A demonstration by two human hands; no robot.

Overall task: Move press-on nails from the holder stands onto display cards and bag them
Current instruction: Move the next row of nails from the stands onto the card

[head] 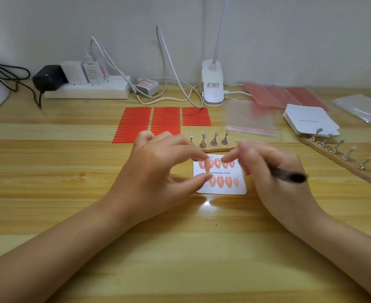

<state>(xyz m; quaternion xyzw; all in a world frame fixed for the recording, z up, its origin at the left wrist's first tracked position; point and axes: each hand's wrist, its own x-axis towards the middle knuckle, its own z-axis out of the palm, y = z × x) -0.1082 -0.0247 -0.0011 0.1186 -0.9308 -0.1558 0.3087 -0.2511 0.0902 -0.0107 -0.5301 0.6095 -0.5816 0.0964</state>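
Observation:
A white display card (pixel 241 189) printed "Handmade Nail" lies on the table with two rows of peach press-on nails (pixel 220 181). My left hand (pixel 158 167) pinches one peach nail (pixel 208 165) between thumb and forefinger over the card's upper left. My right hand (pixel 269 169) grips a dark pen-like tool (pixel 289 174), its forefinger touching the top row. Just behind the card, a wooden holder stand (pixel 219 148) carries bare metal pegs. A second holder stand (pixel 341 159), pegs also bare, lies at the right.
Red adhesive strip sheets (pixel 158 119) lie behind my left hand. A clear zip bag (pixel 250 119), a stack of white cards (pixel 309 119) and more bags (pixel 363 108) sit at the back right. A power strip (pixel 88 90), cables and a clip lamp (pixel 213 84) line the wall.

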